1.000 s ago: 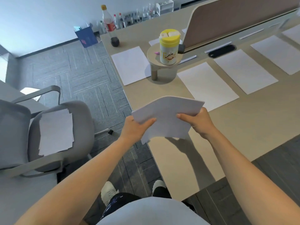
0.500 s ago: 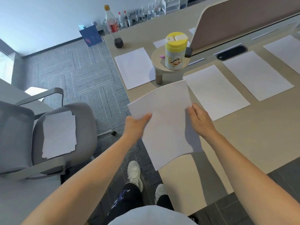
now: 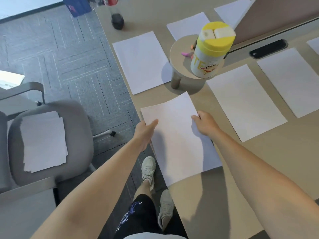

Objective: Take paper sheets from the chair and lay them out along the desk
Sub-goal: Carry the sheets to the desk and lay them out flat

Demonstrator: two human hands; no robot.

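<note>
Head view. Since half a second ago, the single paper sheet (image 3: 177, 140) has come down from its raised, tilted position in front of the person. It now lies low over the desk (image 3: 259, 161), its long left side running along the desk's edge; whether it rests fully flat cannot be told.

The left hand (image 3: 145, 133) pinches the sheet's left edge, thumb on top and fingers hidden beneath. The right hand (image 3: 205, 125) grips the right edge near the far corner, fingers curled at the paper's margin.

Just beyond the grip stands a small round stand (image 3: 179, 54) carrying a yellow-lidded canister (image 3: 212, 50). Beyond the left hand a laid sheet (image 3: 141, 61) lies flat on the desk. To the right of the right hand lies another laid sheet (image 3: 245, 100), and beside it a third sheet (image 3: 290, 80). These sheets lie apart from one another and from the held one.

Further sheets lie beyond the stand, near a desk partition (image 3: 276, 14), and a dark bottle (image 3: 117, 21) stands near the desk's far edge.

Left of the left hand, across a strip of carpet, a grey office chair (image 3: 81, 135) holds the remaining paper stack (image 3: 43, 140) on its seat, its edges loosely fanned. Below the grip, the person's pale shoes (image 3: 148, 168) stand beside the desk edge.
</note>
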